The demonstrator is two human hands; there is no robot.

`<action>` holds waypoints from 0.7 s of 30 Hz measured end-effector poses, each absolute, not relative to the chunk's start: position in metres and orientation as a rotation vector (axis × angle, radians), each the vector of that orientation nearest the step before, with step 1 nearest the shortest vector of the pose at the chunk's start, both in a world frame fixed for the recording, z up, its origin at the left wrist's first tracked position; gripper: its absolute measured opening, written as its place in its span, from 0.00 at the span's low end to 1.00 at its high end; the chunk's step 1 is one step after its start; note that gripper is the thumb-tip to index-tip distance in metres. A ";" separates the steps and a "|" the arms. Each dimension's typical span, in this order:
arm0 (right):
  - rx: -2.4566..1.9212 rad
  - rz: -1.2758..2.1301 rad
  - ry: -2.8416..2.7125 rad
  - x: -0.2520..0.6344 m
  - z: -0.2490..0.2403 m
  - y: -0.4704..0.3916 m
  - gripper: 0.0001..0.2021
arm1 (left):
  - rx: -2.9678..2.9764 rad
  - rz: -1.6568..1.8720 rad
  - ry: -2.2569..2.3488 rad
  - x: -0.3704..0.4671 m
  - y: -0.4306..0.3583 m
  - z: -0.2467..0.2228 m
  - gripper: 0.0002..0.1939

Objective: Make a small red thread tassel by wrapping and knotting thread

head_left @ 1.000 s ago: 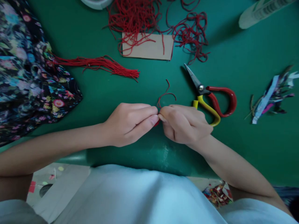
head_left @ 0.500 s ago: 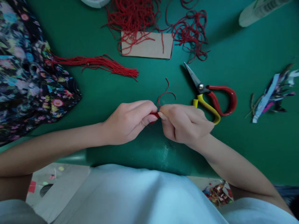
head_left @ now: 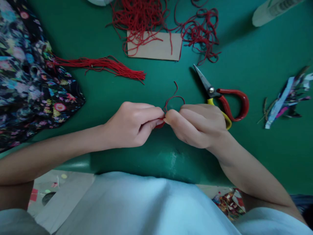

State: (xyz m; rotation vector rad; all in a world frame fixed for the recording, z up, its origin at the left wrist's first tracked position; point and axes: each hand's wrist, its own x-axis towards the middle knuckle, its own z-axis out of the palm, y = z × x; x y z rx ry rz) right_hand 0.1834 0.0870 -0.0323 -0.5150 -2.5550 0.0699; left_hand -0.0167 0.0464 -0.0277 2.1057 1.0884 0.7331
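My left hand (head_left: 135, 124) pinches a small red cord piece (head_left: 160, 124), mostly hidden by the fingers. Touching it at the fingertips, my right hand (head_left: 199, 124) is closed on the red cord too. A thin loose end of red cord (head_left: 174, 96) curls up on the table just above the fingertips. Scissors (head_left: 211, 90) with one red and one yellow handle lie beyond my right hand, which covers part of the yellow handle. A bundle of red cords (head_left: 105, 64) stretches across the table above my left hand.
Tangled red cord (head_left: 141, 16) overlaps a tan card (head_left: 156, 49) at the back, with another tangle (head_left: 201, 32) beside it. Floral fabric (head_left: 31, 75) covers the left. A bottle (head_left: 271, 11) lies at top right; scraps (head_left: 281, 104) lie on the green table (head_left: 256, 153).
My left hand has shifted slightly up and its fingers press closer together. My right hand has turned a little and moved right, covering more of the yellow handle.
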 end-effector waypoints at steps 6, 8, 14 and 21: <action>-0.663 0.485 -2.544 0.184 -0.031 0.085 0.11 | 2.165 0.755 1.118 -0.017 0.045 -0.031 0.11; -0.717 0.643 -2.514 0.184 -0.030 0.083 0.09 | 2.218 0.801 1.120 -0.018 0.043 -0.034 0.10; -0.792 0.995 -2.400 0.184 -0.025 0.084 0.11 | 2.465 0.926 1.109 -0.020 0.040 -0.039 0.11; -0.819 1.090 -2.330 0.182 -0.021 0.082 0.12 | 2.621 0.949 1.043 -0.026 0.044 -0.040 0.10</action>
